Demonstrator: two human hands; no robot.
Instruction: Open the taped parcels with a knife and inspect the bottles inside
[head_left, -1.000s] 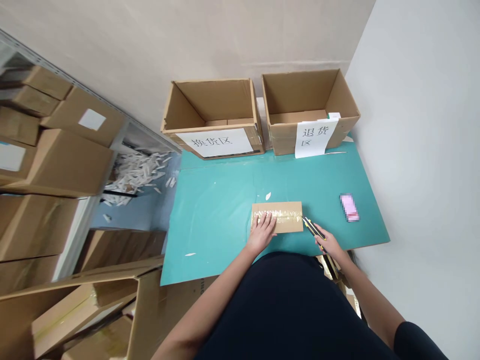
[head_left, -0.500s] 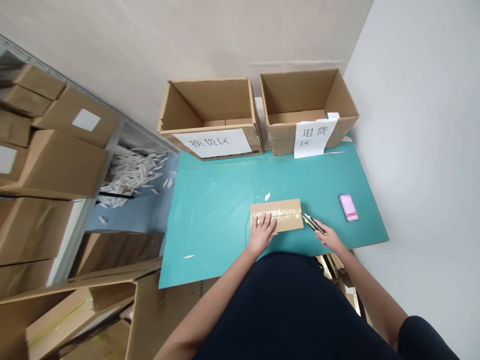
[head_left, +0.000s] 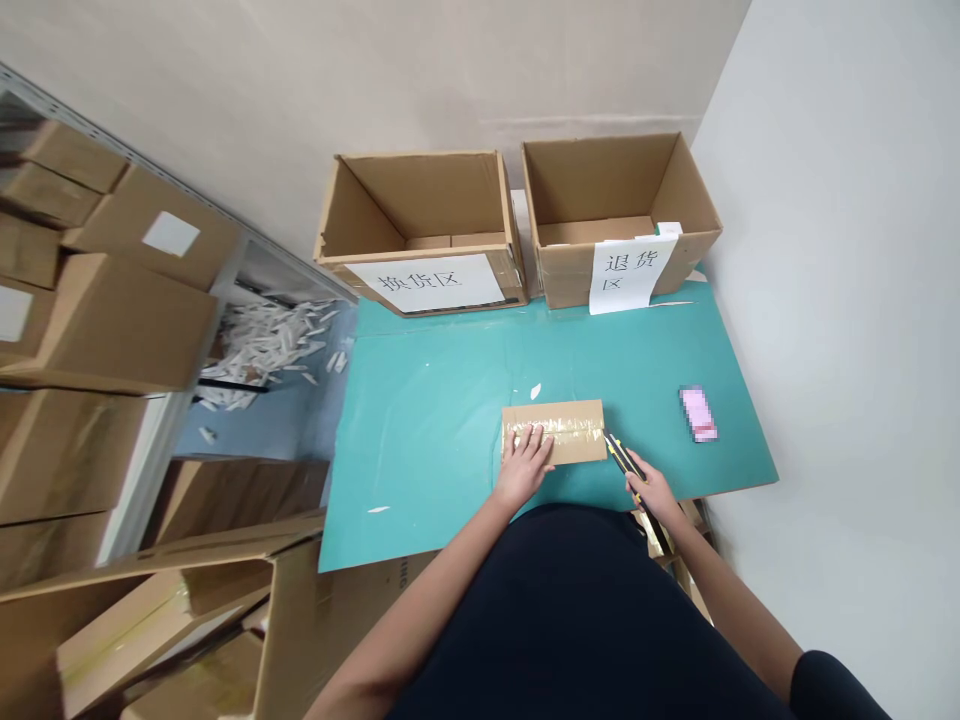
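A small cardboard box (head_left: pixel 574 445) lies flat on the green table mat (head_left: pixel 427 400), a strip of shiny clear tape running lengthwise along its top. My left hand (head_left: pixel 528 465) rests on the left part of the box, fingers spread over the tape. In my right hand (head_left: pixel 651 490) is a black and yellow utility knife (head_left: pixel 619 456), gripped by its handle. The knife's tip is at the box's right end, by the end of the tape; whether it touches the cardboard I cannot tell.
Two large open cartons with paper signs, a left carton (head_left: pixel 416 262) and a right carton (head_left: pixel 562 270), stand at the back. A blurred pink object (head_left: pixel 699 413) lies at right. Shelved boxes (head_left: pixel 112 320) and an open carton (head_left: pixel 292 620) flank the table's left.
My right hand has shifted slightly left and down, turning the knife a little steeper at the box's right end. My left hand stays on the box.
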